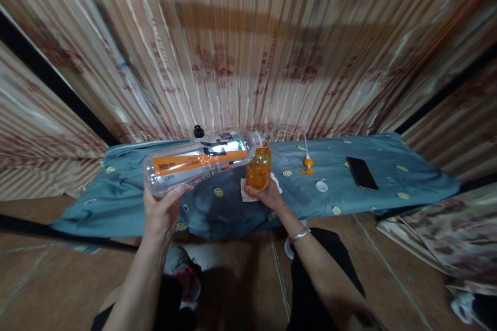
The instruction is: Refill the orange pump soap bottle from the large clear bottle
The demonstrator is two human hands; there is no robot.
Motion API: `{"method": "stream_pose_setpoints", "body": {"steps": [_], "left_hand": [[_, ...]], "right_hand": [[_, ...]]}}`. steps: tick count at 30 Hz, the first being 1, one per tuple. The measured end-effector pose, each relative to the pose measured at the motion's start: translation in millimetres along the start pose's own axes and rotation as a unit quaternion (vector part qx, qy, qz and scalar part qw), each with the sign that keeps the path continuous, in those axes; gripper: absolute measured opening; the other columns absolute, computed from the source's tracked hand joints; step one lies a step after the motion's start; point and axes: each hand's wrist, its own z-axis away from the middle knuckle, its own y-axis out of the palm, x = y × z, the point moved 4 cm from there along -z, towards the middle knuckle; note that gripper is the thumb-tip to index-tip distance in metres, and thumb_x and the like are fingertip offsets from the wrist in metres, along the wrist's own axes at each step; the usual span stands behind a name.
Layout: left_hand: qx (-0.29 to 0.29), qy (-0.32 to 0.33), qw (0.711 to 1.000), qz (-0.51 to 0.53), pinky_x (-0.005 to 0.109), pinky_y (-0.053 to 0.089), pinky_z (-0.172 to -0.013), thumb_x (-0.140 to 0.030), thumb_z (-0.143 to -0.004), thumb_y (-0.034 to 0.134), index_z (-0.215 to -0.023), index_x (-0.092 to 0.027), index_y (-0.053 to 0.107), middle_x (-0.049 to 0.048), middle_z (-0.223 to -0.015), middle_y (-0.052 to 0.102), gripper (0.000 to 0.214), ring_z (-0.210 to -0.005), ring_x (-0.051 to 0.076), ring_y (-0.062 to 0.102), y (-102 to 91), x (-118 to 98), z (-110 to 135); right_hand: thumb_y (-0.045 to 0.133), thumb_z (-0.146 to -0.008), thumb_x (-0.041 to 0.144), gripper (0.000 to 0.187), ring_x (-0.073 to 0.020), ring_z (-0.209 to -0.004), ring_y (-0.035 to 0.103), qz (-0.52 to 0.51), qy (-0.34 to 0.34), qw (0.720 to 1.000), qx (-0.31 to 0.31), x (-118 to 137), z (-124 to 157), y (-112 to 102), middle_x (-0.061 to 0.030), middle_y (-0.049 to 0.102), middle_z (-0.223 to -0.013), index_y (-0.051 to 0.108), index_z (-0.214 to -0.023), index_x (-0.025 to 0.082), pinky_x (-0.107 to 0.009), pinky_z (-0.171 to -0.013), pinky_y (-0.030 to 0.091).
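Observation:
My left hand grips the base end of a large clear plastic bottle with an orange and black label. The bottle lies almost level, its open mouth over the top of a small orange bottle. My right hand is wrapped around the lower part of that small orange bottle and holds it upright above a white paper napkin on the low table covered with a blue-grey cloth. A silver bracelet sits on my right wrist.
On the cloth lie a black cap behind the big bottle, an orange pump top with a white tube, a small white cap and a black phone. A pleated curtain hangs behind. My knees and shoes are below the table edge.

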Motion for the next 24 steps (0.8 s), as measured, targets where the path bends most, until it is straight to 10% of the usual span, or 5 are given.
{"method": "stream_pose_setpoints", "body": {"steps": [24], "left_hand": [[0.009, 0.001, 1.000, -0.014, 0.037, 0.069, -0.077, -0.028, -0.047, 0.113, -0.133, -0.025, 0.085, 0.0050, -0.105, 0.088, 0.090, -0.091, 0.027, 0.081, 1.4, -2.8, 1.1]], "right_hand": [[0.104, -0.071, 0.040, 0.068, -0.0377, -0.118, 0.094, -0.015, 0.008, 1.000, -0.003, 3.2, 1.5, 1.4, -0.0068, 0.096, -0.123, 0.074, -0.131, 0.030, -0.060, -0.113, 0.077]]}}
